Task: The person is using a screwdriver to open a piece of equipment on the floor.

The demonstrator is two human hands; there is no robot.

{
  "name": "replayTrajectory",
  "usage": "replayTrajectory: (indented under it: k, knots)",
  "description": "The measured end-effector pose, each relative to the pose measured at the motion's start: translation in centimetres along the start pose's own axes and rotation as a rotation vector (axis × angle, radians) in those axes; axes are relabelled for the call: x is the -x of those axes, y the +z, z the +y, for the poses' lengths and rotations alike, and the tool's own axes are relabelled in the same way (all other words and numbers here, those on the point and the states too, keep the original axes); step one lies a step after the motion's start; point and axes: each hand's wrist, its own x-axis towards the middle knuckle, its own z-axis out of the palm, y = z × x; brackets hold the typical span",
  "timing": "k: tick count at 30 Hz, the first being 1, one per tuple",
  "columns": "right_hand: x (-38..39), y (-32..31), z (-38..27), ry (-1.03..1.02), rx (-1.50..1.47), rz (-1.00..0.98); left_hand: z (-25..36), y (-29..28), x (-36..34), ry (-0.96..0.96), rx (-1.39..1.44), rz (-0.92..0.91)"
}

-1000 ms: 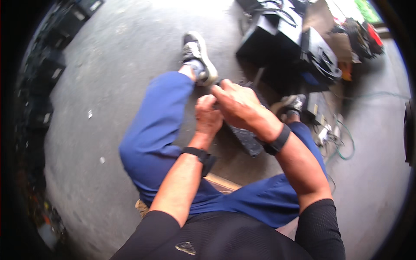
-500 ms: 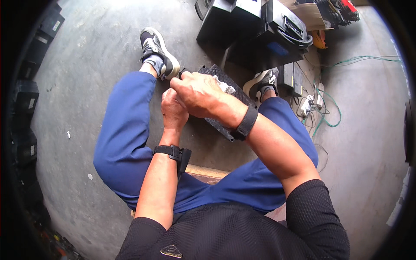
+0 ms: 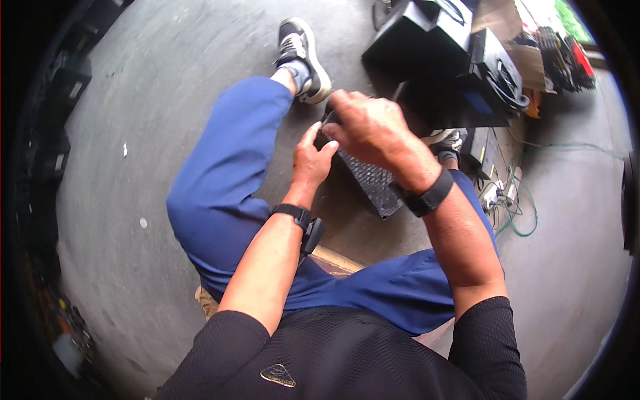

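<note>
Between my legs lies a dark, textured rectangular block with a pitted surface. My left hand is at its far end, thumb and forefinger round a small dark part that is mostly hidden. My right hand is over that same end, fingers curled on a dark piece I cannot make out, covering much of it. A black sneaker on my left foot stands just beyond.
Black box-shaped equipment with cables stands ahead right, beside cardboard and red-and-black items. A power strip with green cords lies right of my leg. Dark cases line the left edge; a wooden board lies beneath me.
The view has shifted. My left thumb and forefinger have loosened from a tight curl and stand more apart; my right hand has moved a little forward from my left.
</note>
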Motion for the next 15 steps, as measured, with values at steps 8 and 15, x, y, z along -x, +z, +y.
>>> replayTrajectory:
  k: [8,15]
  knots:
    - [0.3,-0.1,-0.1,-0.135,-0.008,0.024,1.1,-0.6,-0.3,-0.274,0.097,-0.101]
    - [0.4,0.4,-0.6,-0.119,0.032,-0.021,1.4,-0.1,-0.1,-0.508,0.423,-0.084]
